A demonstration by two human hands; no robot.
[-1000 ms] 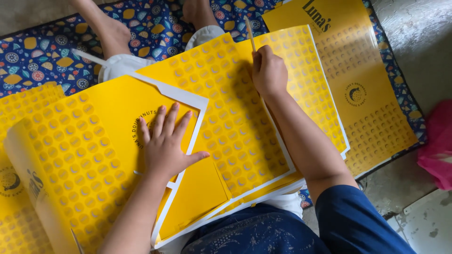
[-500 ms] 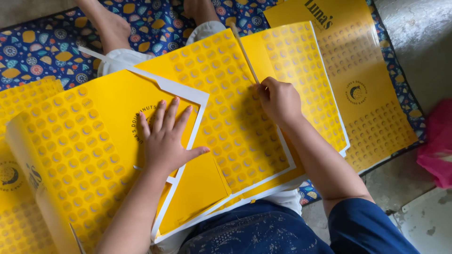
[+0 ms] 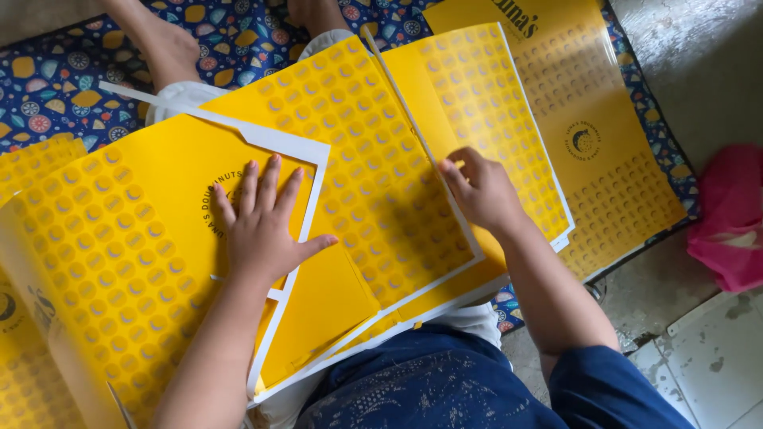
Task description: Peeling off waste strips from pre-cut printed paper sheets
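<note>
The left hand (image 3: 262, 230) lies flat, fingers spread wide, pinning the folded flap (image 3: 183, 230) on the lap. The right hand (image 3: 481, 191), fingers curled, seems to pinch the yellow sheet (image 3: 373, 183) at its crease, steadying it.

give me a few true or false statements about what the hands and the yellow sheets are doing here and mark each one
1. The left hand lies flat with fingers spread on a yellow sheet. True.
2. The right hand holds scissors. False: it holds no tool; its fingers rest at the edge of a yellow dotted sheet.
3. The sheets lie over a blue patterned mat. True.
4. A pink thing lies beside the left hand. False: it lies far out on the right, on the bare floor.
5. The sheets are plain green. False: they are yellow, many with rows of dots.
</note>
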